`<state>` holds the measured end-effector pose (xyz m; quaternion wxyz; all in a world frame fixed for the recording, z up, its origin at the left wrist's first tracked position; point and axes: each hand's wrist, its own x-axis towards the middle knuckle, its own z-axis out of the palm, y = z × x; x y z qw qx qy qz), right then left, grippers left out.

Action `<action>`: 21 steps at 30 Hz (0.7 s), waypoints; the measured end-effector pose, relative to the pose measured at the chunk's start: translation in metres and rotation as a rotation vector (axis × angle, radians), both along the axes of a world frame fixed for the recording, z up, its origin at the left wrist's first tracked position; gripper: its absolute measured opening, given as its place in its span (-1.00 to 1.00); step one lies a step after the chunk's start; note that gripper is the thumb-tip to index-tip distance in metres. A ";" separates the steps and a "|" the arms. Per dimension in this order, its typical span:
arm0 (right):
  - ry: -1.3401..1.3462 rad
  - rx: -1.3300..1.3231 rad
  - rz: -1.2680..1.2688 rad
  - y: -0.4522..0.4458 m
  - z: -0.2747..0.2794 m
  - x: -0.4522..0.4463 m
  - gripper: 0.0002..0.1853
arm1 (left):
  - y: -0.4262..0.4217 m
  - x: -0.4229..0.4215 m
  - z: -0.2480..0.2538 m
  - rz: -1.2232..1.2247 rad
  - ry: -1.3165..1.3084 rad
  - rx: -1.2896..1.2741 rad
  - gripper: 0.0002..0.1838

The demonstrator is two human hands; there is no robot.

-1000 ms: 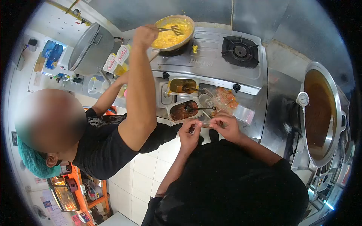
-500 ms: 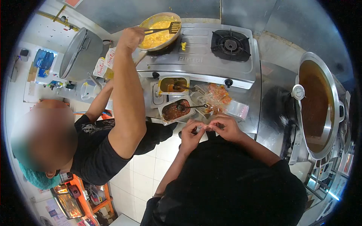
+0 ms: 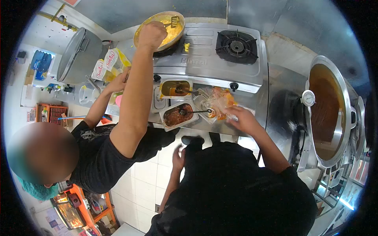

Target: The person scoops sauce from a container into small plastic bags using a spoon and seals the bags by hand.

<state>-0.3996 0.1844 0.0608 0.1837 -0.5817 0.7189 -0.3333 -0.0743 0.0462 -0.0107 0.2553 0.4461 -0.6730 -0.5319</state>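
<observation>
My right hand (image 3: 242, 118) is at the counter's front edge, touching or just over the plastic bags with orange-red contents (image 3: 220, 103); its fingers are partly curled, and whether they grip a bag is unclear. Low beside my body hangs my left hand (image 3: 178, 158), fingers loosely apart, with nothing visible in it. Left of the bags are a metal tray of dark red sauce (image 3: 173, 118) with a black ladle (image 3: 197, 111) and a second tray of brownish sauce (image 3: 169, 89).
A co-worker (image 3: 102, 157) at the left holds a slotted spatula (image 3: 174, 22) in a pan of yellow food (image 3: 171, 36). The stove (image 3: 204, 67) has an unlit-looking burner (image 3: 236, 46). At right stands a large pot of brown liquid (image 3: 325, 106) with a thermometer (image 3: 308, 98).
My hands have parted from their shared pinch. The right moved forward to the bags; the left dropped down and back. The co-worker's lower hand now touches near the white-and-yellow pouches, and the spatula moved.
</observation>
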 end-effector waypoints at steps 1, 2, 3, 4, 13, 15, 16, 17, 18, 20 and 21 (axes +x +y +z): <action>-0.002 0.097 0.060 0.006 -0.002 0.000 -0.62 | -0.014 0.001 -0.011 -0.029 0.029 0.051 -0.74; -0.003 0.194 0.120 0.013 -0.004 -0.001 -0.55 | -0.024 0.001 -0.016 -0.062 0.037 0.084 -0.72; -0.002 0.193 0.120 0.020 -0.010 -0.005 -0.55 | -0.038 -0.002 -0.016 -0.104 0.032 0.111 -0.70; -0.044 0.329 0.057 0.030 -0.018 -0.012 -0.46 | -0.042 0.002 -0.021 -0.168 -0.002 0.163 -0.69; 0.211 0.606 -0.196 0.044 -0.057 -0.032 0.13 | 0.040 0.064 0.201 -0.396 -0.113 0.125 -0.53; 0.260 0.607 -0.130 0.038 -0.073 -0.033 0.18 | 0.048 0.047 0.259 -0.156 0.300 -0.289 -0.62; 0.328 0.562 -0.114 0.039 -0.082 -0.034 0.16 | 0.053 0.027 0.283 -0.007 0.653 -0.526 -0.67; 0.392 0.505 -0.099 0.041 -0.096 -0.036 0.14 | 0.055 0.008 0.307 0.127 0.996 -0.790 -0.72; 0.326 0.362 -0.046 0.046 -0.118 -0.047 0.08 | 0.060 -0.001 0.340 0.236 1.139 -0.926 -0.73; 0.322 0.275 -0.070 0.033 -0.108 -0.040 -0.02 | 0.073 0.014 0.387 0.177 1.361 -1.171 -0.58; 0.255 0.184 -0.029 0.031 -0.106 -0.039 -0.20 | 0.083 0.029 0.403 0.007 1.424 -1.238 -0.37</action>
